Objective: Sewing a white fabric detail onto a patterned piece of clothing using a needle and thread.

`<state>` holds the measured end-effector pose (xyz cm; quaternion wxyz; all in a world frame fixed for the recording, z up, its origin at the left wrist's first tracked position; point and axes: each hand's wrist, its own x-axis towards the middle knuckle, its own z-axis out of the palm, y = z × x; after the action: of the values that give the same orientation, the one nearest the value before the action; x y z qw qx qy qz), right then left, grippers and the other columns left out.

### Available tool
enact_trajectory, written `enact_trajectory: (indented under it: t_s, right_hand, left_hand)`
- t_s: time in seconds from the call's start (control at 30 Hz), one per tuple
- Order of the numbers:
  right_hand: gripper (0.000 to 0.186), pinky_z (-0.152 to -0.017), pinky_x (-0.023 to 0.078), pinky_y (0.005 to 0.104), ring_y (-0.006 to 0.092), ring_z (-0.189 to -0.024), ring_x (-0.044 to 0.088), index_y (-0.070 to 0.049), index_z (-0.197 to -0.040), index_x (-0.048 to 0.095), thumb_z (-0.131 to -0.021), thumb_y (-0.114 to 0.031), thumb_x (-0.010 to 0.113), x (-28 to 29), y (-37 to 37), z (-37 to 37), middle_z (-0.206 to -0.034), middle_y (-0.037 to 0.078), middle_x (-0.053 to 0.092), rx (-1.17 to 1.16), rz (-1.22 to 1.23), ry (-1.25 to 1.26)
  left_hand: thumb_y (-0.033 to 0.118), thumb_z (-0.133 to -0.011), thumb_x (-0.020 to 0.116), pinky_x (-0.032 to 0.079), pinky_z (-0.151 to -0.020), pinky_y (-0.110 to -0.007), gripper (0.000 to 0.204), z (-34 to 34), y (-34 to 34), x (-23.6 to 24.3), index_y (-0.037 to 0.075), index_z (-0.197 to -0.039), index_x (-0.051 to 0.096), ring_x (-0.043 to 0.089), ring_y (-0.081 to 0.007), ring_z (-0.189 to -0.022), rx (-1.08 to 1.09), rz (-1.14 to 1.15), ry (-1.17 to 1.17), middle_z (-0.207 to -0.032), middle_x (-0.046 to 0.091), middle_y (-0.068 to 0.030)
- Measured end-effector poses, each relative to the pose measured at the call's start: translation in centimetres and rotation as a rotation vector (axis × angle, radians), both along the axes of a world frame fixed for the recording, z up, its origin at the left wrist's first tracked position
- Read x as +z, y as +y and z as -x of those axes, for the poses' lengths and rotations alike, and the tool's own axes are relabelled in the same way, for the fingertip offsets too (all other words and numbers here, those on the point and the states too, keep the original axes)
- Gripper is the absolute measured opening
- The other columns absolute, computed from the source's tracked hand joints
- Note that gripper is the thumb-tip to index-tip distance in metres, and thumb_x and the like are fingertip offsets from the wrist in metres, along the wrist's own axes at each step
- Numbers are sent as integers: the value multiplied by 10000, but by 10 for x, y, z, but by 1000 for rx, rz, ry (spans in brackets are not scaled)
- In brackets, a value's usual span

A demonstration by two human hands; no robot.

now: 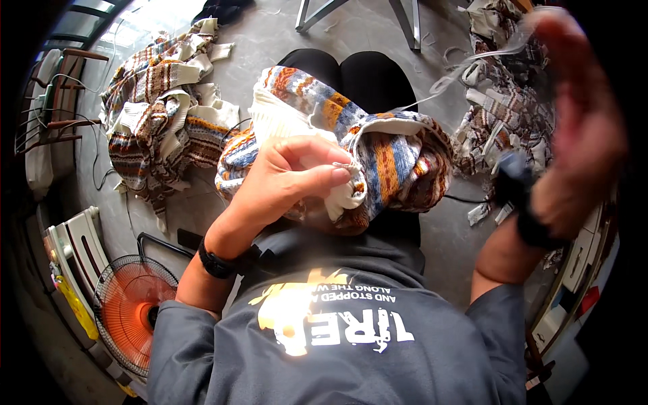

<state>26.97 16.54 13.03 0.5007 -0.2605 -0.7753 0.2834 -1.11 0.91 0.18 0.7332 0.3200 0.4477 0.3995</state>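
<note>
A striped knitted piece [378,152] in blue, orange, brown and cream lies bunched on my lap. My left hand [290,177] pinches its cream ribbed edge between thumb and fingers. My right hand [580,128] is raised high at the right, blurred, fingers curled, and a thin pale yarn strand [466,67] runs from it down toward the knit. A small dark tool [516,179] seems to sit low in that hand, near the wrist.
A pile of similar striped knit pieces [162,115] lies on the grey floor at the left, another heap [506,101] at the right. An orange floor fan [128,317] stands at lower left. Metal chair legs [358,13] are ahead.
</note>
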Motion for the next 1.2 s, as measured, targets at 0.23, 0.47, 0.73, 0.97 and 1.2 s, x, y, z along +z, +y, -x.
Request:
enact_trajectory:
  t_s: [0.23, 0.47, 0.73, 0.97, 1.2]
  right_hand:
    - [126, -648, 521, 397, 296, -751, 656, -64, -895, 657, -800, 2, 707, -76, -91, 61, -840, 91, 602, 138, 107, -509]
    - [206, -606, 498, 350, 250, -683, 631, -45, -960, 724, -791, 67, 763, -75, -101, 62, -817, 85, 603, 138, 197, -529]
    - [192, -597, 491, 354, 250, -676, 627, -41, -946, 721, -790, 61, 768, -77, -104, 61, -802, 84, 593, 131, 199, -546]
    - [182, -599, 498, 359, 263, -677, 634, -36, -931, 708, -788, 63, 765, -76, -104, 63, -800, 87, 600, 122, 192, -546]
    - [158, -600, 502, 363, 278, -677, 640, -31, -910, 691, -798, 60, 753, -76, -103, 65, -798, 98, 610, 131, 212, -579]
  left_hand:
    - [122, -929, 781, 535, -693, -211, 159, -1, 0, 1, 40, -1064, 762, 661, -55, -809, 30, 33, -21, -944, 737, -9]
    - [122, -933, 778, 538, -700, -207, 144, -1, 0, -1, 49, -1055, 760, 663, -48, -820, 24, 29, -21, -945, 741, -1]
    - [116, -927, 780, 541, -704, -207, 150, -2, -2, -2, 42, -1057, 771, 668, -53, -825, 20, -6, -15, -973, 748, -14]
    - [107, -921, 785, 542, -689, -210, 149, -3, -1, -2, 33, -1050, 777, 666, -61, -802, 22, -19, 4, -988, 751, -28]
    - [101, -915, 788, 538, -672, -208, 165, -4, -2, -1, 21, -1059, 776, 661, -66, -755, 25, 3, 38, -963, 751, -31]
